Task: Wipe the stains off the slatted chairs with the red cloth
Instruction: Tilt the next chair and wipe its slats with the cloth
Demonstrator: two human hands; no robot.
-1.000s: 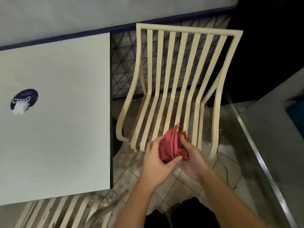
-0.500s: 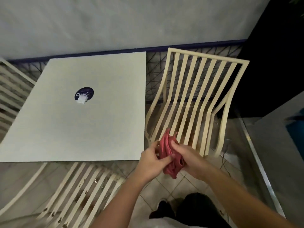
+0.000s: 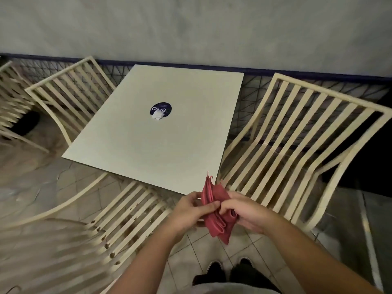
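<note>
I see both hands meeting in front of me, above the pale tiled floor [image 3: 186, 259], with the folded red cloth [image 3: 219, 217] held between them. My left hand [image 3: 188, 211] pinches the cloth's near edge, thumb pressed across the front and the other fingers curled behind it. My right hand [image 3: 244, 213] grips the other side, its fingers bent in over the folds. The cloth stands roughly on edge, frayed corners poking upward and the layered lower end hanging below both hands. It touches no chair.

Just beyond the hands sits a square pale tabletop [image 3: 148, 149] bearing a round dark sticker [image 3: 160, 109] with white lettering and a torn white patch. To its right stands a cream slatted chair [image 3: 297, 145], its back towards the wall, its front edge just past my right hand. To the lower left, near my left forearm, is a second cream slatted chair [image 3: 131, 215], whose slats carry brown stains [image 3: 106, 239] in a scattered line; the nearest part is blurred. A third cream slatted chair [image 3: 70, 92] stands on the table's far left side, and a fourth slatted frame [image 3: 10, 98] shows at the left edge, partly cut off.

Behind everything runs a grey wall [image 3: 191, 28] with a dark blue band at its foot. Dark shoes [image 3: 214, 270] show at the bottom.
</note>
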